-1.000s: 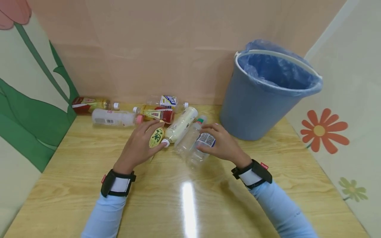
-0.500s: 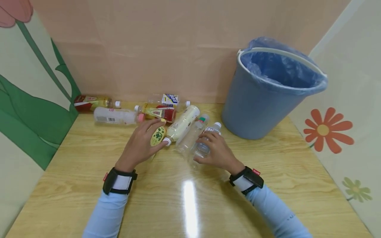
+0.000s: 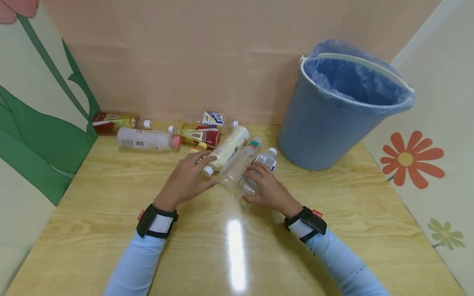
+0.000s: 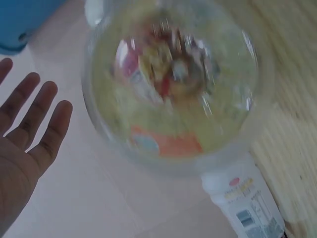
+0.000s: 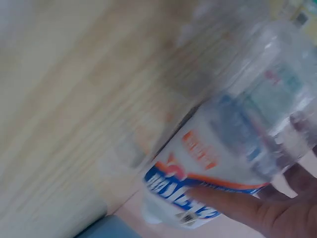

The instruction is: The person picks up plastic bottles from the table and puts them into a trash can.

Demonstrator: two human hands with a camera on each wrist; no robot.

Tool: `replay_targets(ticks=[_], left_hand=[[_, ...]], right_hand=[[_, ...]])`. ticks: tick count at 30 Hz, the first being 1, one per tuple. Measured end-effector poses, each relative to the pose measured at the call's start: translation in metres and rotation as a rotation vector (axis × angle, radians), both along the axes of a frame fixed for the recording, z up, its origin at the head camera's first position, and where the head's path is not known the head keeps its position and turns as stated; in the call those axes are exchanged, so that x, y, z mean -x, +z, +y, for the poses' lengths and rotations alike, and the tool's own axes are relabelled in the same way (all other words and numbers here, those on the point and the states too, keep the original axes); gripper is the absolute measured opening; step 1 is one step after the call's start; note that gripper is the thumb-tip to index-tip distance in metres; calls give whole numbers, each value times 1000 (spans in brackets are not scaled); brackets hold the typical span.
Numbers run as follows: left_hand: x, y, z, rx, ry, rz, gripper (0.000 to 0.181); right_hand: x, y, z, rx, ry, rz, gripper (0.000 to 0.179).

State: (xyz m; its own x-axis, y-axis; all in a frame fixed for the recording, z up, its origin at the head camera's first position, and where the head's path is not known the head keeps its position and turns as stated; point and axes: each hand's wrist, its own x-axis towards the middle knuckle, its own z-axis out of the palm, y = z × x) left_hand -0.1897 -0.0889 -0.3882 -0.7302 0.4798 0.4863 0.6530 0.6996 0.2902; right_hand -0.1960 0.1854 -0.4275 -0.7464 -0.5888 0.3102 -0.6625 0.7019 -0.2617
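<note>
My left hand [image 3: 187, 176] reaches over a small yellow bottle [image 3: 198, 149], hiding most of it. Its fingertips are close to the white cap of a cream-coloured bottle [image 3: 231, 146]. In the left wrist view its fingers [image 4: 54, 126] are spread and fairly straight, and a bottle's round base [image 4: 173, 114] fills the foreground. On the right, my right hand [image 3: 268, 189] grips a clear plastic bottle [image 3: 267, 159] lying on its side, the thumb on its blue, white and orange label [image 5: 198, 173]. Between the hands lies another clear bottle [image 3: 238, 166] with a green-and-red mark.
A blue-grey bucket [image 3: 318, 127] lined with a blue bag stands at the back right. Along the back left lie a frosted bottle [image 3: 146, 139] with a pink cap, two red-labelled bottles [image 3: 115, 122], and a clear bottle [image 3: 212, 119] with a white-and-yellow label.
My left hand has shifted right, from the yellow bottle toward the cream-coloured one. My right hand has moved down along the clear bottle, uncovering its white cap. The head view has tilted slightly.
</note>
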Motion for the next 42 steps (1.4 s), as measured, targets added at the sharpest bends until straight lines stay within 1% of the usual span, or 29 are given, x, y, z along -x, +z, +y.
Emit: replay_targets(ticks=[2,6,13,15,19,23,26,29,31,33,35,37,39,42], left_hand=[[-1,-1,9,24,-29,6,58],[-2,-1,23,44,-82,28,58],[-6,1,34,54,-102,26,57],[-6,2,36,55,-107,29,57],[-7,3,41,49,-112,42,56],[-8,4,48,37,-141,43,57],[-9,5,55,27,-148,52,57],[-8,7,59,2,-133,69,57],[-8,11,62,-21,-126,66,57],[-6,16,65,-40,-120,58,57],[-4,23,68,-59,-118,55,58],[-2,33,72,-84,-122,61,59],[1,45,75,-115,-128,78,59],[5,66,79,-182,-135,75,58]], right_hand=[[-2,3,0,3,8,-8,56],[-2,8,2,-21,-2,13,54],[-4,12,7,-24,-23,26,52],[-5,13,9,-3,-21,40,53],[-6,15,13,67,-15,96,53],[-10,24,17,146,-12,141,53],[-13,37,18,184,12,141,56],[-12,56,16,205,52,151,59],[-10,70,14,219,70,169,59],[-7,82,12,232,84,205,59],[-4,95,13,244,89,228,58],[-1,109,15,260,92,243,56],[1,125,19,273,92,258,56],[4,150,26,298,90,292,56]])
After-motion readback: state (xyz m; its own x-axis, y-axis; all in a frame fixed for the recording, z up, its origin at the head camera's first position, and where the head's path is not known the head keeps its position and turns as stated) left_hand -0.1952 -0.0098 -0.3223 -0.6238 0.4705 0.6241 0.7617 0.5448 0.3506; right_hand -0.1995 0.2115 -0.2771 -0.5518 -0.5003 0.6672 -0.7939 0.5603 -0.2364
